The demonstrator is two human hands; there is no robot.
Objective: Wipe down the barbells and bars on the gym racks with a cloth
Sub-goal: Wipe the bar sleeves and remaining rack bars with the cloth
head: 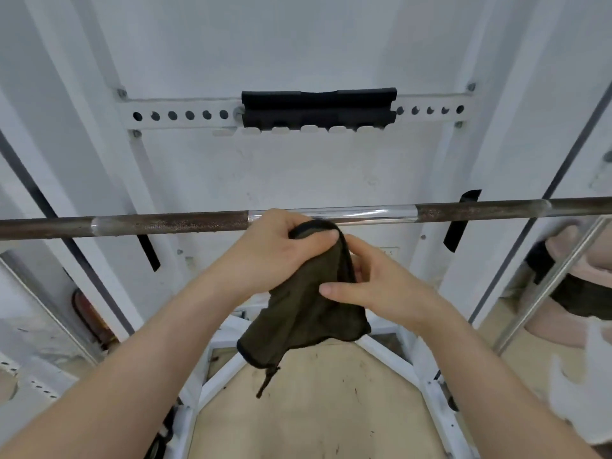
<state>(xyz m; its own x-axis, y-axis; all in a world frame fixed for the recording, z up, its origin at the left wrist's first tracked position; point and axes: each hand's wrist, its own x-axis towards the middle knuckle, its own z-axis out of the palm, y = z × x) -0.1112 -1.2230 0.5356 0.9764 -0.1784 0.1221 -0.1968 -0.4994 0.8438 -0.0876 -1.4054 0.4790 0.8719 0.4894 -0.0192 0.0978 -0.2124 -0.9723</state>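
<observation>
A long barbell (172,223) runs across the view at mid height, resting on the white rack; its shaft is dark and rusty with a shiny smooth stretch in the middle. A dark olive cloth (308,313) with a black hem hangs just in front of and below the bar. My left hand (271,250) grips the cloth's top edge, thumb over the hem, close to the bar. My right hand (374,286) holds the cloth from the right side, thumb pressed on its front. The lower part of the cloth dangles free.
A white perforated crossbeam (185,115) with a black pad (318,106) is fixed to the wall behind. White rack uprights (109,193) stand left and right. A mirror (569,279) is at the right. Below lie the white base frame (225,369) and a tan floor (318,409).
</observation>
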